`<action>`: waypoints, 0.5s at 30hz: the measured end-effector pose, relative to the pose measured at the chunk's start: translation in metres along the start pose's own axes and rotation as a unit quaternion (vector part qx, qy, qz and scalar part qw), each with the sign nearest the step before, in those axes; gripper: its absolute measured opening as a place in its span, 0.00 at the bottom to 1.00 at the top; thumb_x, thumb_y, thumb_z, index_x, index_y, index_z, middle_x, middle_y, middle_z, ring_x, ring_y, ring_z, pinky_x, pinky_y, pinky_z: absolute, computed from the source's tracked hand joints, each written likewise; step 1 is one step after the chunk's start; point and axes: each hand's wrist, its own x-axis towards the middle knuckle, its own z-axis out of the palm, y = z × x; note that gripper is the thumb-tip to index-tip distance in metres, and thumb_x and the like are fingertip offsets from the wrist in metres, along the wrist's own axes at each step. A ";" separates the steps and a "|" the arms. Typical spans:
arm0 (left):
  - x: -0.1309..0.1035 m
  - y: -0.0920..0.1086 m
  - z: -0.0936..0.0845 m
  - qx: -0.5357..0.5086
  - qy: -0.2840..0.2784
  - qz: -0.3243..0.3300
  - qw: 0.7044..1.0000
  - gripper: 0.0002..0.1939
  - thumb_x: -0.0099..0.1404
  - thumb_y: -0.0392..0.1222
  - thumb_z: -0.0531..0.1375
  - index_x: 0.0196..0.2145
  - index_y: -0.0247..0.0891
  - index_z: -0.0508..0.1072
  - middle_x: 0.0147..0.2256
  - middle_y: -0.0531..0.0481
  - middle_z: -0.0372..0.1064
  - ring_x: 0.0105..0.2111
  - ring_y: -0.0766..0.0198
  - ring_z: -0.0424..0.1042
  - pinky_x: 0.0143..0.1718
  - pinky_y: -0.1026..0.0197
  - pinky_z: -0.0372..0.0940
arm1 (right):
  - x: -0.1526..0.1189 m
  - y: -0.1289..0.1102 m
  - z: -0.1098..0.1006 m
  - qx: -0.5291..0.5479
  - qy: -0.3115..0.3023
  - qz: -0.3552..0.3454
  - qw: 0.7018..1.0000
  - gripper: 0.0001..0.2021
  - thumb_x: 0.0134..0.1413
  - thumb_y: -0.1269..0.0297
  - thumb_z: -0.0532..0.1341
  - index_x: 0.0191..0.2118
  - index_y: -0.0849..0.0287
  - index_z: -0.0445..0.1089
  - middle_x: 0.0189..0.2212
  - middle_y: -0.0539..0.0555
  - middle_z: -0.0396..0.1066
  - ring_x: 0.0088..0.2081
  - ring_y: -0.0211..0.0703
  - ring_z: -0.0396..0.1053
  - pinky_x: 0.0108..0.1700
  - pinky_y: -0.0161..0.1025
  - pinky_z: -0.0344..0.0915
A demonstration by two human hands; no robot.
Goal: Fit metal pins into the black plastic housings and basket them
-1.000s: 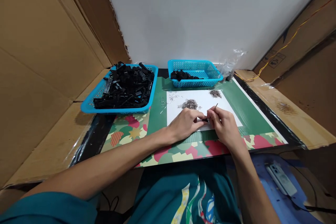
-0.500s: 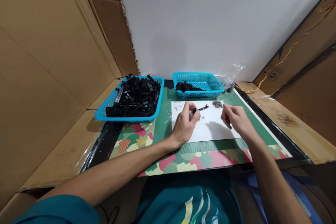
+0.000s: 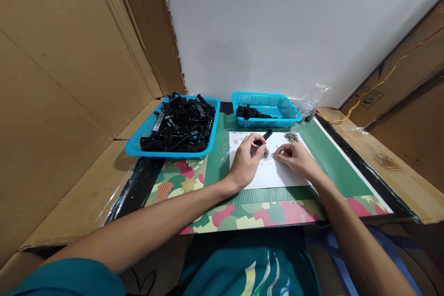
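Note:
My left hand (image 3: 247, 159) pinches a slim black plastic part (image 3: 266, 136) above a white sheet of paper (image 3: 277, 176). To its right, my right hand (image 3: 294, 157) is closed in a pinch on a thin metal pin (image 3: 279, 148), its tip pointing toward the left hand. Between the hands lies a loose pile of small metal pins (image 3: 265, 153) on the paper. A second, darker pile of small metal pieces (image 3: 291, 137) sits near the sheet's far right corner. The fingers hide part of the black piece.
A blue basket (image 3: 129, 149) heaped with black plastic parts (image 3: 183, 122) stands at the left. Behind the paper is another blue basket (image 3: 267, 123) holding fewer black parts. A clear plastic bag (image 3: 314, 101) rests beside it. Cardboard walls (image 3: 69, 55) rise at the sides.
My right hand has moved left, toward the left hand, and a thin pin now shows in its fingers. The black part in my left hand has turned, its far end tipping upward.

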 end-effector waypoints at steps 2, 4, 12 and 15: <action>0.000 0.000 0.000 0.009 -0.006 0.000 1.000 0.05 0.73 0.37 0.57 0.43 0.38 0.74 0.43 0.48 0.70 0.36 0.65 0.69 0.37 0.62 0.65 | 0.000 0.002 -0.001 0.003 -0.007 -0.010 1.000 0.15 0.56 0.55 0.63 0.31 0.63 0.79 0.18 0.48 0.65 0.24 0.38 0.56 0.27 0.37 0.49; 0.000 0.000 0.000 0.019 -0.017 -0.004 1.000 0.06 0.72 0.35 0.58 0.42 0.38 0.76 0.44 0.48 0.70 0.36 0.66 0.70 0.38 0.62 0.65 | -0.001 0.004 -0.004 0.021 -0.014 -0.013 1.000 0.16 0.59 0.55 0.62 0.32 0.63 0.78 0.20 0.49 0.66 0.24 0.38 0.57 0.27 0.37 0.49; 0.004 0.001 -0.001 -0.006 -0.033 -0.073 0.997 0.06 0.71 0.34 0.59 0.41 0.39 0.76 0.41 0.50 0.70 0.35 0.66 0.70 0.34 0.64 0.64 | -0.006 0.014 -0.018 0.064 -0.055 0.011 0.996 0.11 0.67 0.56 0.59 0.38 0.58 0.72 0.25 0.49 0.67 0.26 0.40 0.60 0.28 0.37 0.53; 0.005 0.004 -0.005 -0.006 -0.053 -0.099 0.994 0.06 0.72 0.33 0.59 0.42 0.40 0.76 0.42 0.50 0.70 0.36 0.66 0.70 0.35 0.64 0.65 | -0.008 0.018 -0.024 -0.060 -0.031 0.029 0.997 0.06 0.66 0.61 0.60 0.40 0.55 0.71 0.26 0.50 0.70 0.27 0.42 0.63 0.30 0.38 0.55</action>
